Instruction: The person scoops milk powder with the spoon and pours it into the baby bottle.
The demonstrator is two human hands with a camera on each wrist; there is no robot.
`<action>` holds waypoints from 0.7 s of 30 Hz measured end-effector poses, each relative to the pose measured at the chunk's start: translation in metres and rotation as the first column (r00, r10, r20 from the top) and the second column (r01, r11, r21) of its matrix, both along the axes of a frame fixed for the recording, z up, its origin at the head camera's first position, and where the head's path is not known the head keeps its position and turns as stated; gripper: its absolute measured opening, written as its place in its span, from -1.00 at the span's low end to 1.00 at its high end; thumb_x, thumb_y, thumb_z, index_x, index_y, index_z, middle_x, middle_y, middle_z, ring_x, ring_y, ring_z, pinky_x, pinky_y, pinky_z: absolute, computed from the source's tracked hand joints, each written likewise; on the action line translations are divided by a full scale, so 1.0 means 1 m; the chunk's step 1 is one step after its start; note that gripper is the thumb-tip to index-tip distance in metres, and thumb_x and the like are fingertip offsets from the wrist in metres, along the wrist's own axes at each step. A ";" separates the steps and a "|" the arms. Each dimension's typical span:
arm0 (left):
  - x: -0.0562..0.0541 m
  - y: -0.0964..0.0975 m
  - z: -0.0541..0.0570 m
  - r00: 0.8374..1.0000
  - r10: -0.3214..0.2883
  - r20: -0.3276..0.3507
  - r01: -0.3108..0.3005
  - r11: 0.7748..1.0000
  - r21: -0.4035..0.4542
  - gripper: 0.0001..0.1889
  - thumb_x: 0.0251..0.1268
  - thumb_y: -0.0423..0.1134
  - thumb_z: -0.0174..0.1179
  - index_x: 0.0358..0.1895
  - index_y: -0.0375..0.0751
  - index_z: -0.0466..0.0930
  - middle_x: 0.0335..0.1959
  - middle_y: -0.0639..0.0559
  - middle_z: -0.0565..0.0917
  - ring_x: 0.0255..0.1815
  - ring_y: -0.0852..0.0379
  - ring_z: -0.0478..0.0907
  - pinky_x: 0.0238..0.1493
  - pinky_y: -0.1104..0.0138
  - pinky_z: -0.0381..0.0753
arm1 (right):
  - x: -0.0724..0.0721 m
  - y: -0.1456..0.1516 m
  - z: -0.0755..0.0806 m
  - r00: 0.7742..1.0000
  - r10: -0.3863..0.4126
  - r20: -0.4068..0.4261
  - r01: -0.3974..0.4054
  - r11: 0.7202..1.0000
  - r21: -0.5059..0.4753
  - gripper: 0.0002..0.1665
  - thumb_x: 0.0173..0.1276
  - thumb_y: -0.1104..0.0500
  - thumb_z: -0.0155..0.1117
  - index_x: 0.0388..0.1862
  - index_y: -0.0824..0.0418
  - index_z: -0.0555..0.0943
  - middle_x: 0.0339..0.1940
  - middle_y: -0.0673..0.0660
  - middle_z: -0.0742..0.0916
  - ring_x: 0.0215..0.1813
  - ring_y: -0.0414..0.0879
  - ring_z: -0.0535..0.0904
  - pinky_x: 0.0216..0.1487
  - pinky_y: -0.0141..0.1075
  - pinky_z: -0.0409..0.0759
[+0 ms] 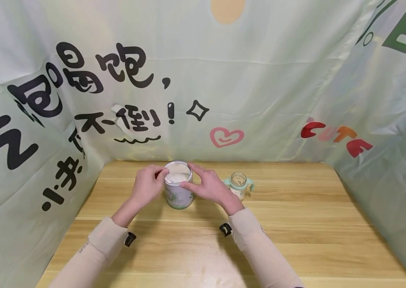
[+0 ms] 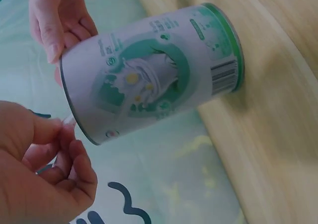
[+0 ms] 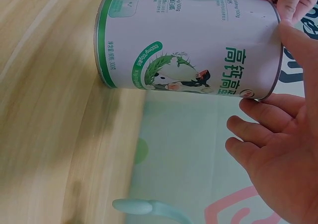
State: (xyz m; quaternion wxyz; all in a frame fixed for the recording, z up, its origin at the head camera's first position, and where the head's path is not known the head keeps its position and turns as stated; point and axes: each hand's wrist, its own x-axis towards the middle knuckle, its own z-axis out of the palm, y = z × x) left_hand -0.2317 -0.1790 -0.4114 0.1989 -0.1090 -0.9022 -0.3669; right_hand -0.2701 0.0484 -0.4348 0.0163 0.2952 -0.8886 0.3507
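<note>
A milk powder can (image 1: pixel 179 197), white with green print, stands upright on the table, its top uncovered and pale contents showing inside. My right hand (image 1: pixel 208 185) holds the can's rim between thumb and index finger; the other fingers (image 3: pixel 268 114) spread loosely beside it. At the rim's left side, my left hand (image 1: pixel 148 185) pinches a small whitish piece (image 2: pixel 69 119) between thumb and fingertips. Most of that piece is hidden, so its kind cannot be told. Just right of the can, partly behind my right wrist, is a glass baby bottle (image 1: pixel 238 181) without a cap, with mint-green handles.
The wooden table (image 1: pixel 296 224) extends to both sides and toward me. Behind it and at the sides hangs a pale printed cloth (image 1: pixel 271 100), close to the can's far side. Black wrist devices (image 1: pixel 225 229) sit under both sleeves.
</note>
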 end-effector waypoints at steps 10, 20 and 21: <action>-0.007 -0.016 0.006 0.974 0.158 0.164 -0.202 0.934 0.295 -0.75 0.55 -0.21 0.25 -0.09 -0.34 0.82 -0.35 -0.18 0.81 -0.47 0.23 0.51 -0.48 0.46 0.45 | 0.001 -0.001 -0.001 1.000 -0.015 0.001 0.015 1.000 0.003 0.00 0.43 -0.30 0.38 0.64 0.19 0.34 0.58 0.21 0.51 0.56 0.14 0.47 0.56 0.04 0.45; -0.013 -0.026 0.010 0.934 0.070 0.350 -0.282 0.746 0.603 -0.65 0.57 -0.27 0.22 0.13 -0.55 0.68 -0.53 0.21 0.75 -0.49 0.37 0.62 -0.40 0.56 0.63 | 0.001 0.000 0.000 1.000 -0.014 -0.002 0.014 1.000 0.006 -0.01 0.43 -0.29 0.39 0.63 0.20 0.34 0.58 0.21 0.52 0.56 0.14 0.48 0.55 0.04 0.45; -0.013 -0.026 0.011 0.931 0.056 0.360 -0.286 0.726 0.626 -0.64 0.57 -0.28 0.22 0.15 -0.57 0.66 -0.54 0.24 0.74 -0.50 0.38 0.61 -0.40 0.56 0.63 | 0.001 0.000 0.000 1.000 -0.016 0.000 0.016 1.000 0.010 -0.01 0.43 -0.30 0.39 0.64 0.19 0.34 0.58 0.21 0.52 0.56 0.13 0.48 0.56 0.03 0.45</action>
